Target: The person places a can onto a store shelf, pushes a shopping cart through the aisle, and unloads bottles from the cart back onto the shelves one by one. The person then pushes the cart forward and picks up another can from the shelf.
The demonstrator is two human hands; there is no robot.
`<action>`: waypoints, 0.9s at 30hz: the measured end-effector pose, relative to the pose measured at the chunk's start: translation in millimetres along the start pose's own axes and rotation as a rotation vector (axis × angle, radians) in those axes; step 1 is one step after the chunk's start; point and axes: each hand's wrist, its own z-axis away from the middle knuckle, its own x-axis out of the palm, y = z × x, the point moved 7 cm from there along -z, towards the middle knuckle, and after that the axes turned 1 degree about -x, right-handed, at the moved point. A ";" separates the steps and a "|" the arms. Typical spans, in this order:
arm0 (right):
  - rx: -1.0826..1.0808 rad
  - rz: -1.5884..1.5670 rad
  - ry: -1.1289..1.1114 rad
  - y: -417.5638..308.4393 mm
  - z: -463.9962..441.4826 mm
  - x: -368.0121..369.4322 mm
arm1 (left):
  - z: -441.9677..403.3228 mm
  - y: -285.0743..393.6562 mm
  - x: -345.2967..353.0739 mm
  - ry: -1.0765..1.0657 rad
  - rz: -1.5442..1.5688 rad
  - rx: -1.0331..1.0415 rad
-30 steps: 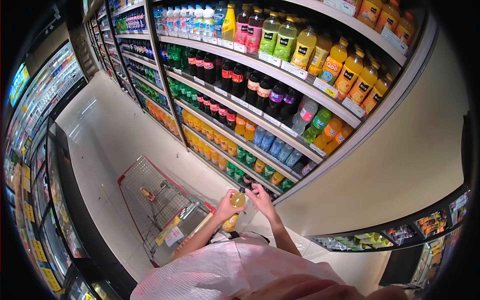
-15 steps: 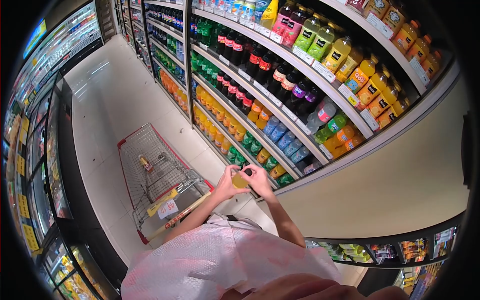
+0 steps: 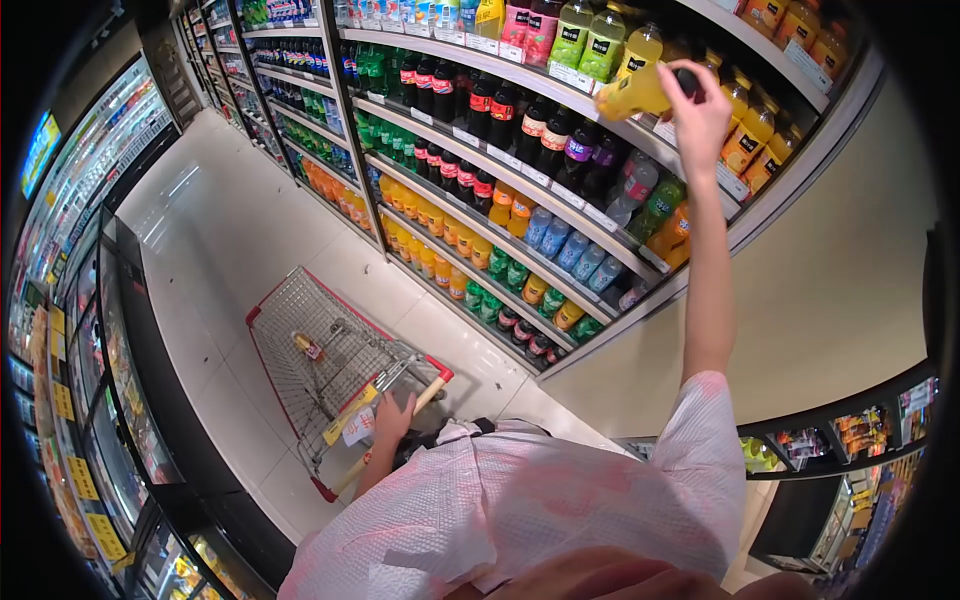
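My right hand (image 3: 702, 112) is raised at the upper shelf, its fingers closed round the dark-capped top of a yellow juice bottle (image 3: 636, 93). The bottle is tilted nearly sideways in front of the shelf edge, with its base toward the left. Low down, my left hand (image 3: 393, 418) is beside the handle of the shopping cart (image 3: 325, 345), near a white paper sign (image 3: 359, 426). Its fingers are spread and nothing shows in them. One small bottle (image 3: 307, 346) lies in the cart basket.
Shelves (image 3: 560, 185) of soda and juice bottles rise ahead and to the right, ending at a beige panel (image 3: 820, 290). Black chiller cases (image 3: 150, 400) line the left side. A tiled floor (image 3: 215, 240) runs between them. Another goods display (image 3: 860, 440) curves round the lower right.
Both hands were together round the bottle at waist height. My right hand has carried it up to the shelf, and my left hand has let go and moved down to the cart.
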 end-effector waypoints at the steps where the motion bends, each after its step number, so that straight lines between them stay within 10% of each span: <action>1: -0.054 0.076 0.009 0.8 -22.6 -6.4 | -4.1 -13.6 5.6 -0.124 -0.020 -0.061; 3: -0.068 0.240 0.029 0.5 -58.8 -14.1 | -5.9 -34.0 19.3 -0.374 -0.055 -0.185; 27: -0.024 1.421 -0.419 127.7 -154.7 32.9 | 1.9 4.2 -1.3 -0.120 -0.059 -0.137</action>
